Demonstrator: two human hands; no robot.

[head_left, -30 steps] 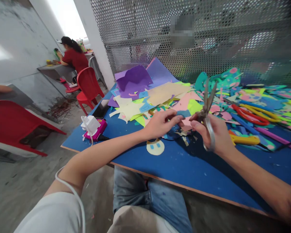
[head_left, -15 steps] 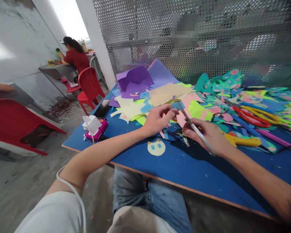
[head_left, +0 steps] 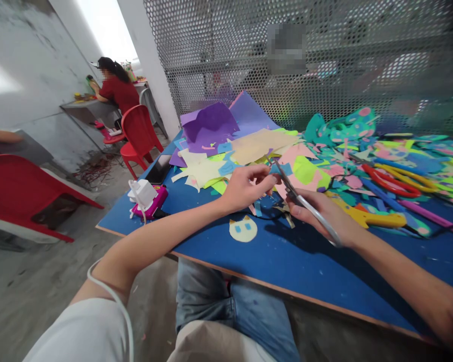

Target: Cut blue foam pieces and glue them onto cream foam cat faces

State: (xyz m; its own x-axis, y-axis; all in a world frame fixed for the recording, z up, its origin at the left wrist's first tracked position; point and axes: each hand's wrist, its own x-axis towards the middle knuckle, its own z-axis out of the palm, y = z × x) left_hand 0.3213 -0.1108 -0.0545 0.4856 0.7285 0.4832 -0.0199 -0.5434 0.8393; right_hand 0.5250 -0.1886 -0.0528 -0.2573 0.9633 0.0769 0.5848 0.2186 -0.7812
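My left hand [head_left: 245,187] pinches a small blue paper scrap [head_left: 285,169] above the blue table [head_left: 294,256]. My right hand [head_left: 324,213] grips metal scissors [head_left: 292,190], whose blades point up and left and meet the scrap. A pale yellow cat-face cutout [head_left: 242,229] with blue eyes lies flat on the table just below my left hand. Small paper snippets lie between my two hands.
Coloured paper sheets [head_left: 234,136] and scraps are heaped across the far table. Red and yellow scissors [head_left: 396,181], a yellow glue gun [head_left: 377,218], a pink-and-white charger [head_left: 147,198] and a phone [head_left: 158,169] lie around. Red chairs [head_left: 138,133] stand left; another person [head_left: 115,90] sits beyond.
The scissors, held upright with blades apart a second ago, have tipped down and left onto the blue scrap. My left hand has raised the scrap slightly towards the blades.
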